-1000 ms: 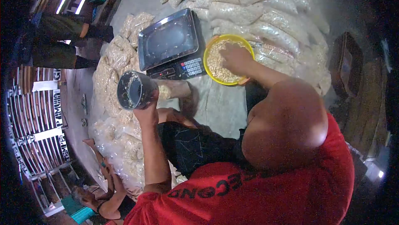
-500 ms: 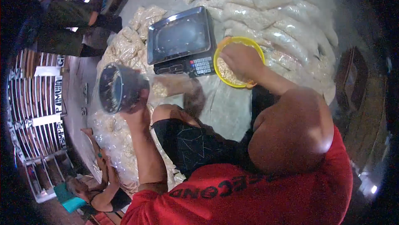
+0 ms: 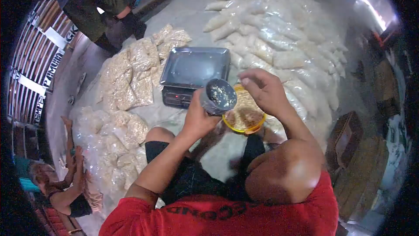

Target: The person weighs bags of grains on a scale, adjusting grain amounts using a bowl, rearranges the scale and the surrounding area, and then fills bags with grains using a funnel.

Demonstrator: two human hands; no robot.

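My left hand [image 3: 198, 120] is wrapped around a dark grey cup [image 3: 221, 94]. The cup leans with its mouth facing up, and pale bits cling to its inside. Just right of it, my right hand [image 3: 265, 90] hovers over a yellow bucket [image 3: 235, 128], its fingers loosely bent and apart with nothing visible in them. Pale beans [image 3: 246, 107] lie in the bucket, partly covered by the cup and my right hand. Behind the cup is a digital scale [image 3: 196, 68] with a flat metal pan; the cup hides part of its front.
Clear bags of beans [image 3: 131, 74] are piled on the left, with more filled bags [image 3: 283, 39] in rows at the back right. Another person [image 3: 70, 192] sits at lower left, and someone stands [image 3: 96, 9] at upper left. A brown basket [image 3: 345, 140] is at right.
My left hand has brought the cup from the left over to the bucket's edge and turned its mouth upward. My right hand has lifted out of the beans. The head view has shifted.
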